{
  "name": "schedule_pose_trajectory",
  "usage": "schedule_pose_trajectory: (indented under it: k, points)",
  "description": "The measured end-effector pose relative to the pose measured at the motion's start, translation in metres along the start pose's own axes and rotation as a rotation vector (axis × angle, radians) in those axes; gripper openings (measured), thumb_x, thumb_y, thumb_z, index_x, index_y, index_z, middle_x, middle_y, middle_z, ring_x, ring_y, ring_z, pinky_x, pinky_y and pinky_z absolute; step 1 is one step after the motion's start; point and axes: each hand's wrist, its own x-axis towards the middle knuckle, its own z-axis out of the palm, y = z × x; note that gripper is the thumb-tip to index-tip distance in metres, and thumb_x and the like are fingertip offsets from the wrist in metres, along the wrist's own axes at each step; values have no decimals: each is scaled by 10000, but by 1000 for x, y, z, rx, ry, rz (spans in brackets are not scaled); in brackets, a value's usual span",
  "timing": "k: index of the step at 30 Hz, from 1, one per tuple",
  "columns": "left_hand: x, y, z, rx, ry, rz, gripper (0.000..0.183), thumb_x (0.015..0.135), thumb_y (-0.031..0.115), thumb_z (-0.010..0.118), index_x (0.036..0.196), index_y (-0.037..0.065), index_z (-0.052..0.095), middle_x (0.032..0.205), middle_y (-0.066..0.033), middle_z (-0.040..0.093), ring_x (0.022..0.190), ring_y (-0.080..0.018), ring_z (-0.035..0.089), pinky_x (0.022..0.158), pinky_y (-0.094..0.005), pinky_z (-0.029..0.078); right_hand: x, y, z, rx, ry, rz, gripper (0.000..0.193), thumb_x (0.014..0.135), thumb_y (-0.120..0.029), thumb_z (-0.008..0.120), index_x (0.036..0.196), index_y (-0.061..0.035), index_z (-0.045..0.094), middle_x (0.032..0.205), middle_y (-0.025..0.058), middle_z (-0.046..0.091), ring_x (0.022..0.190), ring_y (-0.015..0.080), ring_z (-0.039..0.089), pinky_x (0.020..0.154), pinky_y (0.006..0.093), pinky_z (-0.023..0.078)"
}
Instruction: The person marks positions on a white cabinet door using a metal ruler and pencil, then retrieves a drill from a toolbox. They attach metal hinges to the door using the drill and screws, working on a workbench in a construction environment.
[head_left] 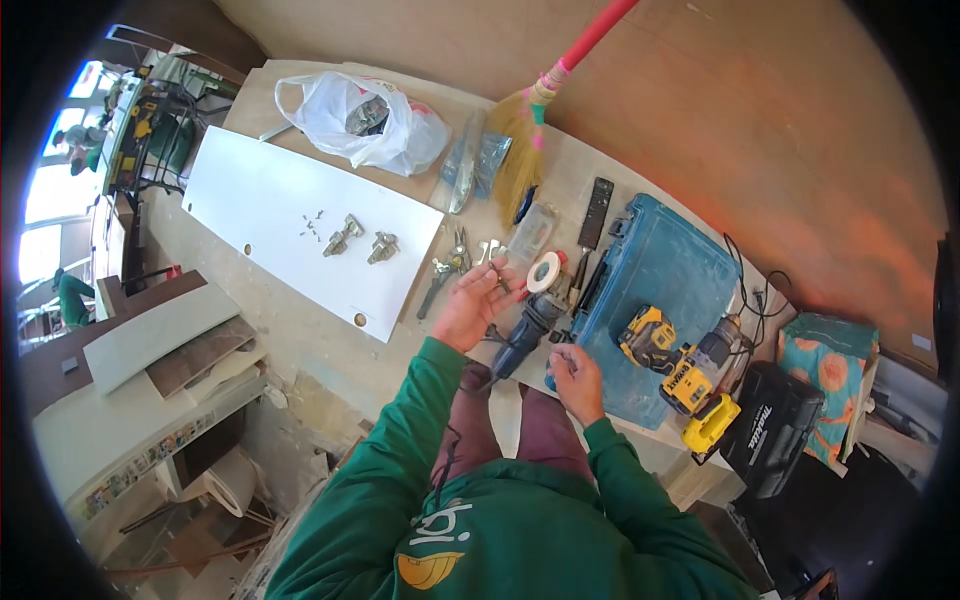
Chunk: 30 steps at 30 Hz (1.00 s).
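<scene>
My left hand (477, 307) is palm up over the worktop, its fingers bent around a small metal piece (500, 280) too small to name. Lower and to the right, my right hand (577, 386) has its thumb and fingers pinched together; whatever they hold, if anything, is hidden. Between the hands lies a dark blue angle grinder (525, 338), with a cream ring-shaped disc (544, 272) at its far end. Left of my left hand are pliers (458, 252) and loose metal fittings (490, 250). Two metal cabinet hinges (343, 235) and several screws (311, 226) rest on a white panel (290, 190).
A blue tool case (665, 265) carries two yellow-black cordless drills (700, 370). Beyond stand a white plastic bag (370, 125), a clear box (533, 230) and a broom (518, 135) against the wall. A black case (770, 430) and a patterned bag (830, 370) sit at right.
</scene>
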Motion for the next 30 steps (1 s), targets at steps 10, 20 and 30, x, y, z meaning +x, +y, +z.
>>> schedule_pose_trajectory:
  k: [10, 20, 30]
  points:
    - [-50, -28, 4, 266, 203, -34, 401, 1053, 256, 643, 1375, 19, 619, 1105, -46, 677, 919, -156, 645, 808, -307, 522, -67, 33, -72, 314, 555, 530, 532, 962, -284, 783, 1367, -20, 560, 1186, 134, 680, 887, 191, 715, 733, 321, 578]
    - [-129, -65, 4, 480, 271, -78, 303, 1052, 242, 650, 1251, 14, 661, 1043, -51, 676, 917, -208, 716, 736, -342, 602, 7, 15, -139, -105, 505, -93, 427, 956, -413, 755, 1151, -35, 710, 1172, 131, 727, 1127, 257, 682, 1016, 425, 497]
    - [-202, -12, 98, 1074, 123, 549, 277, 1043, 175, 641, 1229, -13, 725, 994, -35, 713, 897, -142, 674, 747, -287, 564, -123, -172, -134, -468, -335, -1004, 547, 844, -142, 730, 1370, -94, 587, 1047, 144, 736, 928, 320, 739, 793, 407, 582]
